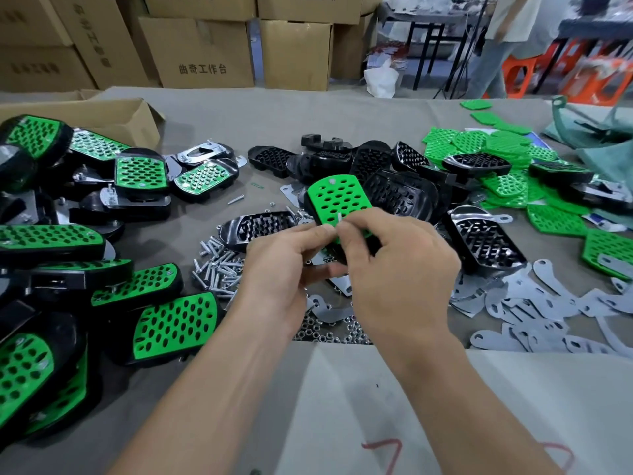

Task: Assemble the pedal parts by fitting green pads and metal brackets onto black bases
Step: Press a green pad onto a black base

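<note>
Step in hand: fastening. Left hand (pixel 281 265) grips the near end of a green pad (pixel 337 200) seated on its black base (pixel 337 252), held up over mid tabletop (pixel 212 132). Right hand (pixel 394 258) pinches what looks like a screw (pixel 339 217) at the pad's near hole. Next, probably: drive it straight through, then add a nut from the nuts pile (pixel 329 332). That needs fine alignment.

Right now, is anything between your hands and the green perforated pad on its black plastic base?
Nothing visible. The left hand and right hand both grip the green perforated pad and its black base, held above the table. Only a small silver screw pokes up between their fingertips at the pad's near end.
</note>
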Demonstrator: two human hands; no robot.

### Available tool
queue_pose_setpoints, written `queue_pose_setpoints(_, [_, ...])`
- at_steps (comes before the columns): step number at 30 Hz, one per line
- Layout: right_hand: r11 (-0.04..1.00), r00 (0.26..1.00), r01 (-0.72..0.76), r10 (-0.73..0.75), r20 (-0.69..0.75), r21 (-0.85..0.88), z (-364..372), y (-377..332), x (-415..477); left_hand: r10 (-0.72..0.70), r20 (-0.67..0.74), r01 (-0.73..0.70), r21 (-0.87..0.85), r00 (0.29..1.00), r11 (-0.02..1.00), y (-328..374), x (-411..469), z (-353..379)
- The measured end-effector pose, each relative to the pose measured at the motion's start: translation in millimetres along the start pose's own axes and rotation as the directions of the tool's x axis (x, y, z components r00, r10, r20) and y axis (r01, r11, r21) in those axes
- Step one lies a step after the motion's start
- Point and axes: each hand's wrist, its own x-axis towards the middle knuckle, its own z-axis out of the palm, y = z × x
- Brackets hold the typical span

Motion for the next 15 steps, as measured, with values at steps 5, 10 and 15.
queue_pose_setpoints(5, [0.999, 0.972, -0.004, -0.005, 0.235, 0.036, -4, 8, 6, -0.019, -0.065, 0.018, -0.005, 0.998, 1.000, -1, 3, -2])
queue_pose_setpoints(10, [0.995, 0.947, 0.021, -0.050, 0.317, 0.094, -5, 14, 10, -0.033, -0.091, 0.035, 0.013, 0.995, 0.999, -4, 4, -4])
queue_pose_setpoints(15, [0.990, 0.986, -0.076, 0.057, 0.157, 0.116, -3, 8, 7, 0.062, -0.059, -0.055, 0.115, 0.996, 0.992, -3, 3, -5])
